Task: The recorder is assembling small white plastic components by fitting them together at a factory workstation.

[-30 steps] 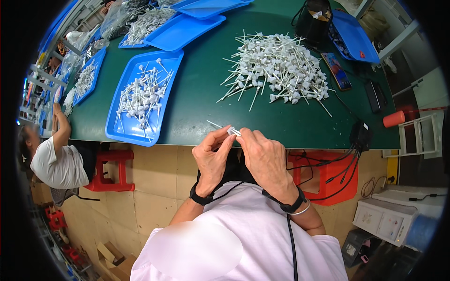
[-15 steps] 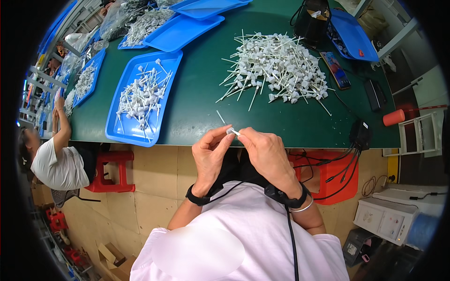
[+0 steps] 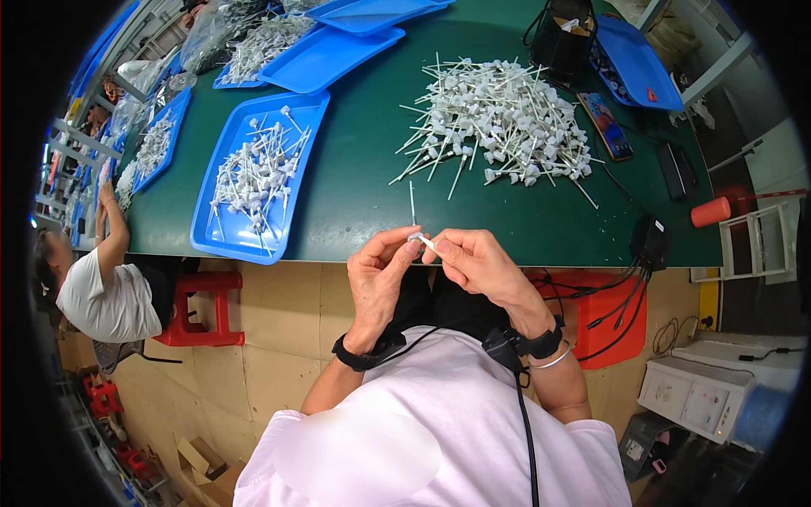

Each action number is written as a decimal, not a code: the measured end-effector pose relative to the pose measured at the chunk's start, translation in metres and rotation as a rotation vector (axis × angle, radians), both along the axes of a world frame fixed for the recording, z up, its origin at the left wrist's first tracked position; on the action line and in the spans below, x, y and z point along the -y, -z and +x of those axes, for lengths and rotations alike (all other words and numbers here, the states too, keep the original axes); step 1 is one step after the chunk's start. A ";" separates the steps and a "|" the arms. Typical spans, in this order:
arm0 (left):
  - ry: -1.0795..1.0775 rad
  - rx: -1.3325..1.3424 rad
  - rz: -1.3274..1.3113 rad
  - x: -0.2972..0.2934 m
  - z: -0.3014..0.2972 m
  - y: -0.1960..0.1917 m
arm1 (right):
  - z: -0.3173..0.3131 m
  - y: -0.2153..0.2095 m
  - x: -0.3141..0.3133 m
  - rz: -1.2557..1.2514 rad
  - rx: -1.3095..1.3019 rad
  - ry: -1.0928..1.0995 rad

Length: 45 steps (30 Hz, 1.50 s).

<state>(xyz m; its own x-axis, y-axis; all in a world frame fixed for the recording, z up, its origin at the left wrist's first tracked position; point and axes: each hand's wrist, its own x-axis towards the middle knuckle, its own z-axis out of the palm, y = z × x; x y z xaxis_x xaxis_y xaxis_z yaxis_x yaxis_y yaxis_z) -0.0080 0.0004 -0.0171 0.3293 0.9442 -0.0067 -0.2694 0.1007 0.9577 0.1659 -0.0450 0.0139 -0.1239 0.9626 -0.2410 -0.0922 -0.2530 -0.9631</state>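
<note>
Over the table's near edge, my left hand (image 3: 378, 279) pinches a small white plastic pump head (image 3: 415, 237) between thumb and fingers. A thin white tube (image 3: 412, 201) sticks up from it, away from me. My right hand (image 3: 483, 269) is closed on a short white stub at the head's right side, with thumb and forefinger pressed together. Fingertips hide part of the piece. Ahead and to the right lies a big loose pile of similar white heads with tubes (image 3: 498, 122). Left of my hands, a blue tray (image 3: 203, 230) holds several more.
More blue trays (image 3: 334, 59) stand at the table's far left. A black bag (image 3: 561, 40), a phone (image 3: 605, 127) and a black cable box (image 3: 650, 243) sit on the right. Red stools (image 3: 203, 311) stand below. Another person (image 3: 108, 291) sits at left.
The thin tube has swung from leaning left to nearly upright. My right hand has turned and its fingers have shifted on the stub; my left hand has barely moved.
</note>
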 end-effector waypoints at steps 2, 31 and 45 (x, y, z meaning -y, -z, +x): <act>-0.016 -0.019 0.028 0.001 0.002 0.000 | -0.002 0.003 0.002 -0.028 -0.064 0.024; -0.733 -1.303 0.893 -0.146 -0.135 -0.048 | 0.034 0.030 0.034 0.198 0.573 0.414; -0.018 -1.079 1.012 -0.138 0.079 0.004 | 0.047 0.043 0.031 0.161 0.287 0.445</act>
<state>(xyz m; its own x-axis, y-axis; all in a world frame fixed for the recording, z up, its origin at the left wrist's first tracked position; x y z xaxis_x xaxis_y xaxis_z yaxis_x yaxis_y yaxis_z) 0.0707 0.1385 -0.0213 0.5818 0.7004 0.4134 0.6084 -0.7122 0.3502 0.2134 -0.0763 -0.0294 0.3523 0.9345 -0.0506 0.1154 -0.0970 -0.9886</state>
